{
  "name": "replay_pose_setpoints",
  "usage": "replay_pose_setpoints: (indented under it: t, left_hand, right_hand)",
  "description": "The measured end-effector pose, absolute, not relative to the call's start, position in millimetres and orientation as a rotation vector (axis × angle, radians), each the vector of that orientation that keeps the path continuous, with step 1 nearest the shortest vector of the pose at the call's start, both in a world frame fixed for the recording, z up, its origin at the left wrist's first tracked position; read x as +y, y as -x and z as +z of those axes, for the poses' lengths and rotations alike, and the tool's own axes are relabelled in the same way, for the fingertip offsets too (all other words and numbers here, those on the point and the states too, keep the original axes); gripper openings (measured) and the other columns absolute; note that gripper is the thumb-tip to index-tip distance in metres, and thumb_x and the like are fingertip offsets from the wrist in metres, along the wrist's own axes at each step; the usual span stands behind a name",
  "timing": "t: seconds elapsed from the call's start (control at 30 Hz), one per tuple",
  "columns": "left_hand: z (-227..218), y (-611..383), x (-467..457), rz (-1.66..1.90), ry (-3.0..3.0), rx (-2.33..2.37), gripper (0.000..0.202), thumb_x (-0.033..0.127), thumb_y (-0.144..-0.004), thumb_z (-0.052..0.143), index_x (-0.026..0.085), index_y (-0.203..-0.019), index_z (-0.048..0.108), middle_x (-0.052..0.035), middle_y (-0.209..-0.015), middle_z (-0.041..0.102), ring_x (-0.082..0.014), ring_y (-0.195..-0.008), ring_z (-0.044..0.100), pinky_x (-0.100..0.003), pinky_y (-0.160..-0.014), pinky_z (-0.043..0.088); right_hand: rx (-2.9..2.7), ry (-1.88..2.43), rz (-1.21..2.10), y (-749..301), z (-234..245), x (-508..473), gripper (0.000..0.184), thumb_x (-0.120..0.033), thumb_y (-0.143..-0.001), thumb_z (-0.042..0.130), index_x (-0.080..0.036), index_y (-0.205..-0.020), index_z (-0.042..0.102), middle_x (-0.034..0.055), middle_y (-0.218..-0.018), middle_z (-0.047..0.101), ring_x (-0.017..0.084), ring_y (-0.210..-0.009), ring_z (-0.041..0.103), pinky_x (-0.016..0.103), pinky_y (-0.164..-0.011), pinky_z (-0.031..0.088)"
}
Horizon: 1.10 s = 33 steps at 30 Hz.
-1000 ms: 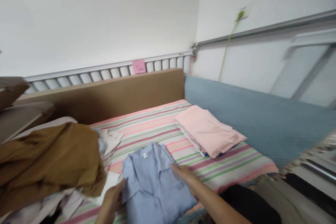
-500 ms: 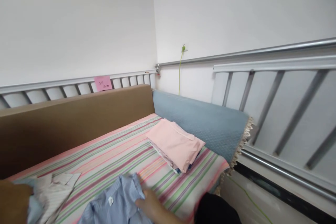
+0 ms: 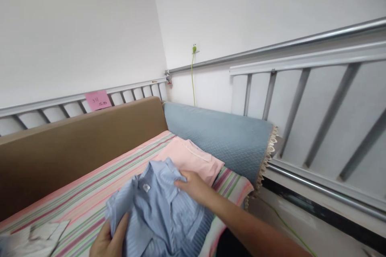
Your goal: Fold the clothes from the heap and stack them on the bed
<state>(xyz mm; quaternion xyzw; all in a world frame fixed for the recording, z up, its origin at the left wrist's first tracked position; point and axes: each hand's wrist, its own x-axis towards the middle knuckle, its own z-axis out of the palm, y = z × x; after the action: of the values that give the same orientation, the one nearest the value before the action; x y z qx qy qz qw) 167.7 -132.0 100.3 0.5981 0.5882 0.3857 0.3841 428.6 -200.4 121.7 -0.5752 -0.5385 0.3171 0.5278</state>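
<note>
1. A bedroom: a bed's striped sheet (image 3: 90, 192) lies under the left hand (image 3: 107, 241) and right hand (image 3: 193, 186), which hold a blue shirt (image 3: 157, 213).
2. A grey metal bed rail (image 3: 301, 100) runs beyond and to the right of the hands, with a brown board (image 3: 75, 144) standing before it past the left hand.
3. A blue quilted blanket (image 3: 217, 136) and folded pink clothing (image 3: 196, 160) lie just beyond the right hand.
4. The plain white walls (image 3: 75, 28) carry a socket with a green cable (image 3: 192, 80). A pink note (image 3: 97, 100) is stuck on the rail.
</note>
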Motion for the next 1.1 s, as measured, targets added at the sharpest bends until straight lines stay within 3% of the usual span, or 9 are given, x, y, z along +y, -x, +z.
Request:
replay_pose_setpoints:
  t: [0.13,0.23,0.37,0.5,0.6,0.87,1.0,1.1]
  left_hand:
    - [158.5,-243.6,-131.4,1.193,-1.534,1.345,0.049,0.052,-0.059,0.064,0.021,-0.097,0.067,-0.0007,-0.091,0.071,-0.0284,-0.097,0.061,-0.032,-0.079,0.048]
    - [174.3,-291.6,-104.7,1.364,-1.512,1.189,0.047,0.048,-0.065,0.065,0.018,-0.101,0.065,-0.0024,-0.096,0.070,-0.0248,-0.095,0.061,-0.031,-0.081,0.047]
    - [124.6,-350.5,-44.1,1.206,-1.365,0.978,0.047,0.043,-0.068,0.066,0.016,-0.106,0.061,-0.0054,-0.096,0.069,-0.0204,-0.087,0.063,-0.031,-0.077,0.048]
    - [37.9,-389.4,-3.8,0.852,-1.290,1.099,0.032,0.030,-0.056,0.072,0.011,-0.079,0.062,-0.0064,-0.068,0.067,-0.0186,-0.064,0.061,-0.031,-0.061,0.048]
    - [3.9,-396.1,3.4,0.811,-1.282,1.151,0.029,0.028,-0.053,0.072,0.013,-0.074,0.060,-0.0054,-0.068,0.065,-0.0165,-0.062,0.060,-0.029,-0.059,0.047]
    - [9.3,-392.3,10.4,0.887,-1.337,1.174,0.036,0.039,-0.057,0.067,0.017,-0.083,0.055,0.0030,-0.067,0.059,-0.0098,-0.058,0.054,-0.021,-0.053,0.040]
    - [14.8,-390.0,4.0,0.808,-1.338,1.205,0.039,0.042,-0.062,0.064,0.014,-0.087,0.054,0.0005,-0.066,0.059,-0.0110,-0.054,0.054,-0.024,-0.050,0.041]
    - [25.2,-368.9,-12.5,0.759,-1.359,1.208,0.050,0.048,-0.067,0.062,0.013,-0.103,0.052,-0.0038,-0.074,0.063,-0.0147,-0.059,0.059,-0.025,-0.050,0.042]
  right_hand:
    - [-1.376,1.401,0.546,-493.5,188.8,-194.8,0.032,-0.026,-0.073,0.057,-0.018,-0.102,0.068,0.0022,-0.100,0.069,0.022,-0.095,0.060,0.035,-0.089,0.042]
    - [-1.279,1.407,0.551,-542.1,207.3,-173.8,0.035,-0.028,-0.072,0.061,-0.019,-0.105,0.066,0.0013,-0.101,0.069,0.022,-0.096,0.060,0.036,-0.090,0.043]
    - [-1.026,1.460,0.777,-603.1,154.1,-127.2,0.036,-0.025,-0.072,0.062,-0.017,-0.108,0.063,0.0031,-0.096,0.070,0.019,-0.087,0.063,0.032,-0.079,0.048]
    - [-0.874,1.617,0.930,-638.7,56.0,-92.3,0.027,-0.018,-0.071,0.061,-0.012,-0.098,0.064,0.0061,-0.081,0.071,0.018,-0.071,0.064,0.029,-0.067,0.050]
    - [-0.861,1.642,0.950,-651.1,12.5,-82.3,0.028,-0.019,-0.073,0.060,-0.013,-0.100,0.064,0.0046,-0.081,0.071,0.016,-0.070,0.064,0.026,-0.065,0.050]
    - [-1.066,1.777,0.818,-671.2,15.6,-60.2,0.035,-0.023,-0.077,0.059,-0.017,-0.111,0.061,0.0036,-0.102,0.069,0.017,-0.088,0.064,0.026,-0.075,0.049]
    - [-1.158,1.992,0.674,-670.4,23.7,-57.6,0.030,-0.022,-0.074,0.062,-0.013,-0.102,0.065,0.0095,-0.101,0.069,0.024,-0.098,0.061,0.030,-0.083,0.046]
    - [-1.157,2.149,0.494,-654.8,41.9,-72.7,0.041,-0.023,-0.075,0.060,-0.011,-0.115,0.059,0.0160,-0.110,0.064,0.030,-0.109,0.054,0.041,-0.093,0.039]
